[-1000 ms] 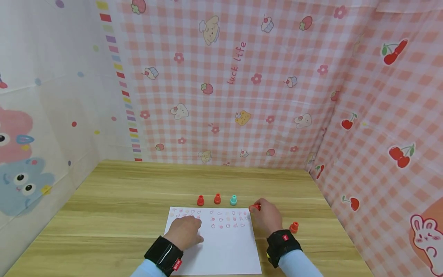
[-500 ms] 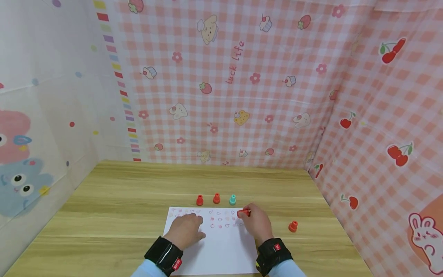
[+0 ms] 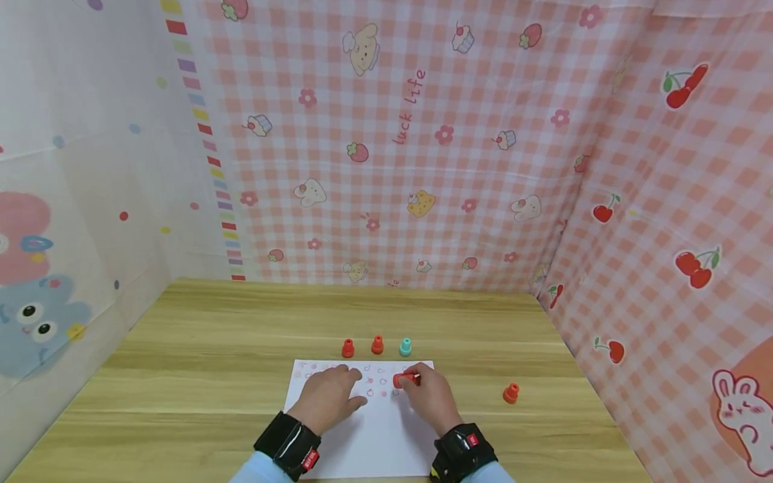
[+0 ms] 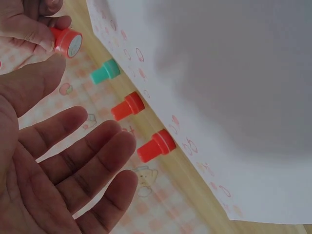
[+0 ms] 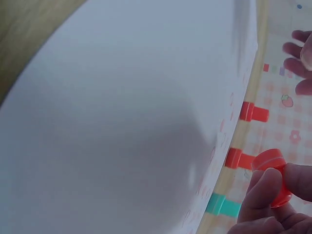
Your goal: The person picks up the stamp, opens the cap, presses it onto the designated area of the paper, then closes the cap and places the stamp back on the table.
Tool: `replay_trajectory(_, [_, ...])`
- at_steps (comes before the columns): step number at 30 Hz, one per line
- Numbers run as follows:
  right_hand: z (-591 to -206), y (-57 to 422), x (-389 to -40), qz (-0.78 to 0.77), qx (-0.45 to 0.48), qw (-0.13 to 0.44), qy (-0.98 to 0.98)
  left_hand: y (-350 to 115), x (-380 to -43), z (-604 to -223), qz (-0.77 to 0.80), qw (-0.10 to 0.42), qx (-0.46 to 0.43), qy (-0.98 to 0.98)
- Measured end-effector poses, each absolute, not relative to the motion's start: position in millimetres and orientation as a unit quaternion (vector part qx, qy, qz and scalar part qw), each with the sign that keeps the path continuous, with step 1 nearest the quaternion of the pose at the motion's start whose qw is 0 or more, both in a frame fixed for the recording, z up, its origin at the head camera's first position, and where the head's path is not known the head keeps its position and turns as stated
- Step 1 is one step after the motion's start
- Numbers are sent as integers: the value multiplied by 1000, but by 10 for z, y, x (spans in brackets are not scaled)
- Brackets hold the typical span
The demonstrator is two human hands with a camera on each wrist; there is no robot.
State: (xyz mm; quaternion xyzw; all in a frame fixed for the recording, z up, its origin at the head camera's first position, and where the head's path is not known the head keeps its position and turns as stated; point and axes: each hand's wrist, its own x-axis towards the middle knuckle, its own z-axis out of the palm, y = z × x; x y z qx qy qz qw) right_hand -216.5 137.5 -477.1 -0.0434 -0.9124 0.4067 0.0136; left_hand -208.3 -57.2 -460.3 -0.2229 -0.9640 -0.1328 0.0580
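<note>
Pinched between the thumb and fingers of my right hand [image 3: 431, 399] is a small red stamp [image 3: 400, 381], held over the upper right part of a white sheet of paper [image 3: 392, 443]. The left wrist view shows the round pale face of this stamp [image 4: 74, 46], turned sideways. My left hand [image 3: 329, 399] is over the paper's upper left with its fingers spread, holding nothing. Rows of small red and pink printed marks [image 3: 382, 381] run across the top of the sheet; my left hand hides some of them.
Behind the paper's far edge stand a red stamp [image 3: 347, 348], another red stamp [image 3: 377, 345] and a teal stamp [image 3: 405, 347]. An orange-red stamp [image 3: 510, 393] stands right of the paper on the wooden table [image 3: 211, 349]. Patterned cloth [image 3: 386, 168] hangs around the back and sides.
My right hand has moved left with the red stamp, from beside the paper's right edge to over the sheet. My left hand has shifted slightly right, its fingers more spread.
</note>
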Motion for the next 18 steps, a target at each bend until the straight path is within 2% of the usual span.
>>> replay_trajectory(4, [-4774, 1322, -2143, 444, -39, -15, -895, -561, -2075, -4582, -142, 57, -227, -962])
replay_trajectory(10, [-4766, 1230, -2091, 508, -9, -26, -861, -539, -2061, -4572, -153, 56, -235, -958])
replay_trajectory(18, [-4741, 1151, -2074, 591, 4, -62, -804, -534, -2067, -4591, -153, 101, -261, -948])
